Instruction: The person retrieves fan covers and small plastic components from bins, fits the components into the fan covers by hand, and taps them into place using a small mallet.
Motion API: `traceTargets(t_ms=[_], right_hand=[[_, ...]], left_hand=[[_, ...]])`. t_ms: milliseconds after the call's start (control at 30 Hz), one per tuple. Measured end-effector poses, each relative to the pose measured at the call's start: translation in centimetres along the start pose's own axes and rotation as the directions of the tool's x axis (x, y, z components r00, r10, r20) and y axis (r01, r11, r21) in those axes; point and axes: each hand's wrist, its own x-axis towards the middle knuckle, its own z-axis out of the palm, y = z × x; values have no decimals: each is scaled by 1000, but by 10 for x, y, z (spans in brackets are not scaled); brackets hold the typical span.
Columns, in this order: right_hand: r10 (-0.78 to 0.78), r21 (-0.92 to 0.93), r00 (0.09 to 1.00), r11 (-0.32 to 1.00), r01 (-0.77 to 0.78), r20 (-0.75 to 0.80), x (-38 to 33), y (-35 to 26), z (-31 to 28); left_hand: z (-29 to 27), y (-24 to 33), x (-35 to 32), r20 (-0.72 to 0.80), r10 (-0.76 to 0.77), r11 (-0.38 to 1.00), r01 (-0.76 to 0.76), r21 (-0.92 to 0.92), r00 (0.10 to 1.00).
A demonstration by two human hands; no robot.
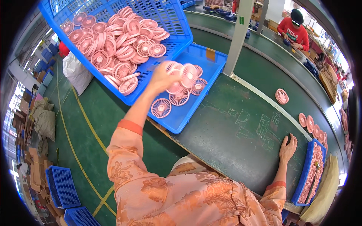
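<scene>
My left hand [162, 78], slightly blurred, grips pink round fan grilles [187, 75] above a shallow blue tray [176, 119]. How many it holds I cannot tell. Below and beside the hand, several loose grilles [161, 108] with radial spokes lie in the tray. A large blue crate [180, 23], tilted next to the tray, holds a heap of the same pink grilles [120, 37]. On the dark green worktable [230, 128], my right hand [288, 148] rests with its fingers apart and nothing in it.
A blue bin [300, 188] of small pink parts stands right of my right hand, a tool lying on it. Beyond the table runs a green conveyor [260, 77] carrying a pink round part [281, 96] and several pink discs [310, 123]. A metal post [239, 37] rises behind the tray. A co-worker in red [295, 32] sits across.
</scene>
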Motion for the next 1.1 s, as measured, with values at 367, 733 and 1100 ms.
traceTargets(t_ms=[367,733,1100], right_hand=[[3,-8,1000,1000,-3,26,0,3,-2],[5,12,1000,1000,-5,0,0,1,4],[11,13,1000,1000,-10,-17,-2,6,6]], left_hand=[[-57,36,-48,-36,-77,521,72,850,996],[-121,-23,-10,-47,-445,612,342,713,894],[-104,9,-22,143,-381,634,145,760,914]])
